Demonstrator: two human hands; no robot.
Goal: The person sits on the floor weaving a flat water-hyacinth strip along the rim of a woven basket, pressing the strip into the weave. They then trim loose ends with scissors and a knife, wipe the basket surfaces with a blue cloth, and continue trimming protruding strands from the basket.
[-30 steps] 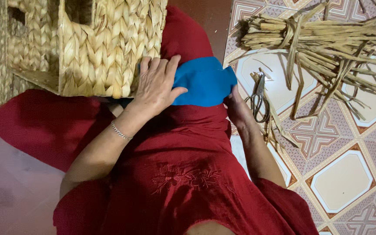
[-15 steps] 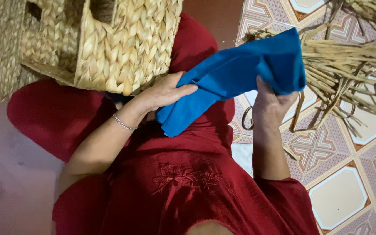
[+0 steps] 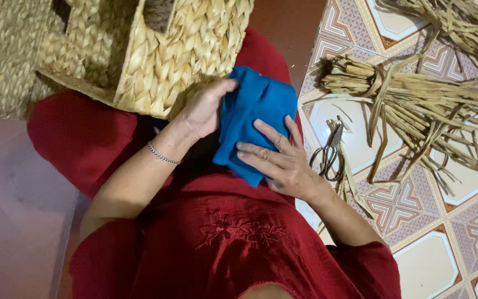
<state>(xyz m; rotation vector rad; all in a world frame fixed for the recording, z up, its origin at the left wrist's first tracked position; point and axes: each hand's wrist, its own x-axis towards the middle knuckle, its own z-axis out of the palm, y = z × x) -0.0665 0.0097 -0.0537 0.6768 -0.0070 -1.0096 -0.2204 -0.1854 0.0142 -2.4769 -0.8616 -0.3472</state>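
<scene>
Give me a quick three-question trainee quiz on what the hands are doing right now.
1. True or false: both hands touch the blue cloth.
2. What lies on the tiled floor just beside the right hand? A) scissors B) a knife C) a spoon
3. Which wrist wears a bracelet?

Key
1. True: the left hand grips its edge and the right hand presses on it.
2. A, the scissors.
3. The left, a thin bracelet.

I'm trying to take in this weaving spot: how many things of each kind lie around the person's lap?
Woven baskets: 1
Blue cloths: 1, under both hands
Scissors: 1
Dried-straw bundles: 2
Total: 5
</scene>
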